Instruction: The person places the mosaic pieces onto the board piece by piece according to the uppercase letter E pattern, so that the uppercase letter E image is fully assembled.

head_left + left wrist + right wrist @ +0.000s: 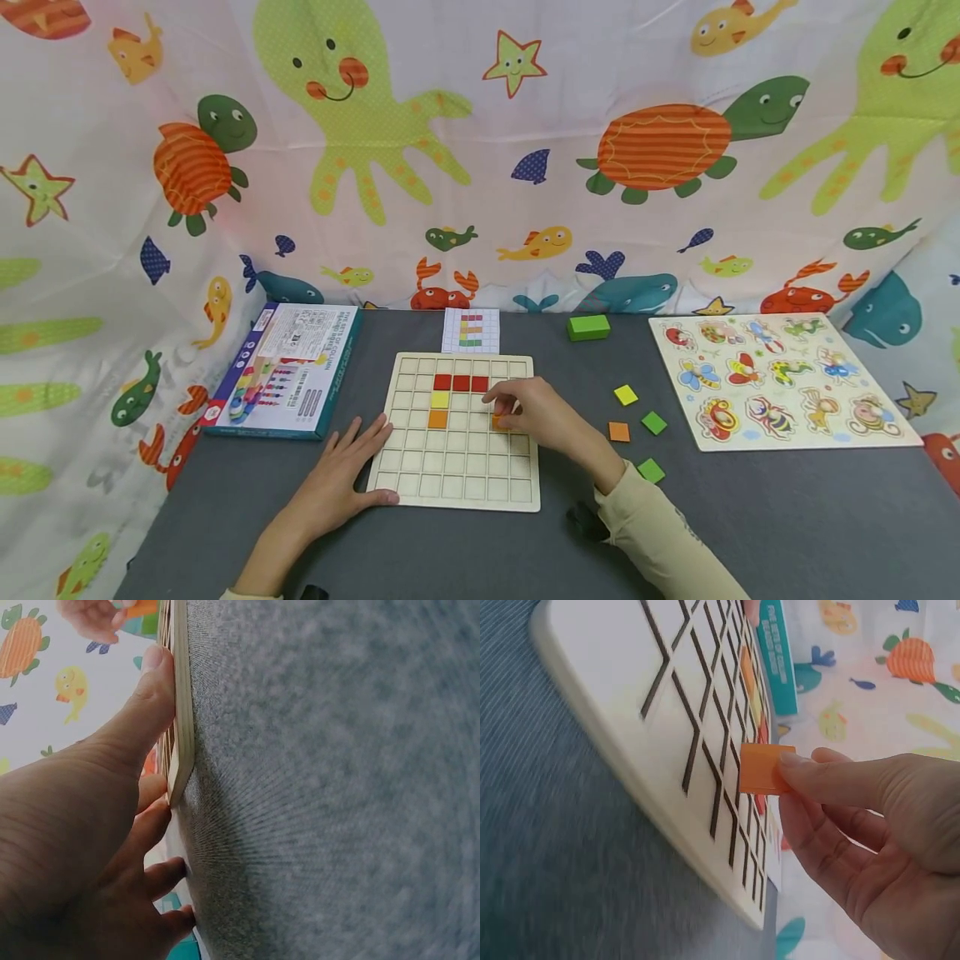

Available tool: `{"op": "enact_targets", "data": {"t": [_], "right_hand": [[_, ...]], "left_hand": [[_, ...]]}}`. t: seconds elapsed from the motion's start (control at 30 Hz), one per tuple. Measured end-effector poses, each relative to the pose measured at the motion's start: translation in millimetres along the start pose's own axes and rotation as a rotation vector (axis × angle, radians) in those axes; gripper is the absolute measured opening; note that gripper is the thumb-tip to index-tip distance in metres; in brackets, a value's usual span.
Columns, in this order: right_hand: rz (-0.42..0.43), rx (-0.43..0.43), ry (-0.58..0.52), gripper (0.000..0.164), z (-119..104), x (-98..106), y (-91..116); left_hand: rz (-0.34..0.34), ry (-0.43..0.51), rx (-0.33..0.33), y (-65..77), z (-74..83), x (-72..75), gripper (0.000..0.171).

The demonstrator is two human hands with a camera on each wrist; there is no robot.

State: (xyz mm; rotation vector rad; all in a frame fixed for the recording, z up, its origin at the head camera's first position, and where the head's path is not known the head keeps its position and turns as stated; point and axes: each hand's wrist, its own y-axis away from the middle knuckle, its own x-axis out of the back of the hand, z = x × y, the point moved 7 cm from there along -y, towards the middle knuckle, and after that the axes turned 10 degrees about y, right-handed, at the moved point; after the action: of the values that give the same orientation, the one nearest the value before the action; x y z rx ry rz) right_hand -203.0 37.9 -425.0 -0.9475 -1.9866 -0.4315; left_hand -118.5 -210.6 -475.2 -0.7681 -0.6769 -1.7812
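Between thumb and fingers my right hand (534,410) pinches an orange square tile (765,769), held over the right part of a wooden grid board (453,462). My left hand (337,475) lies with spread fingers at the board's left edge, its thumb on the lower left corner. On the board, red tiles (461,383) form a short row, with a yellow tile (438,400) and an orange tile (437,419) below the leftmost one. A card with a printed colour pattern (471,332) lies just behind the board.
Right of the board lie loose tiles: a yellow one (626,395), an orange one (618,432) and green ones (654,423). A stack of green tiles (588,327) sits at the back. A boxed set (285,367) lies left, an insect puzzle board (783,379) right.
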Motion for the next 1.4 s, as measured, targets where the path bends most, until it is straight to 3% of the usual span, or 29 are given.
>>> {"op": "enact_targets", "data": {"t": [0.23,0.6,1.13,1.4], "right_hand": [[0.037,0.044,-0.085,0.027,-10,-11,-19],[0.048,0.004,-0.225,0.028,-6,-34,-37],[0.022,-0.012,-0.071,0.019,-12,-46,-42],[0.052,-0.002,-0.104,0.019,-5,-28,-30]], "left_hand": [[-0.003,-0.005,0.004,0.1,-1.3,-0.5,0.099],[0.002,0.004,-0.007,-0.7,-0.9,-1.9,0.099],[0.015,0.016,-0.014,1.3,-1.7,0.1,0.098],[0.006,0.015,-0.006,1.0,-0.2,0.0,0.098]]}}
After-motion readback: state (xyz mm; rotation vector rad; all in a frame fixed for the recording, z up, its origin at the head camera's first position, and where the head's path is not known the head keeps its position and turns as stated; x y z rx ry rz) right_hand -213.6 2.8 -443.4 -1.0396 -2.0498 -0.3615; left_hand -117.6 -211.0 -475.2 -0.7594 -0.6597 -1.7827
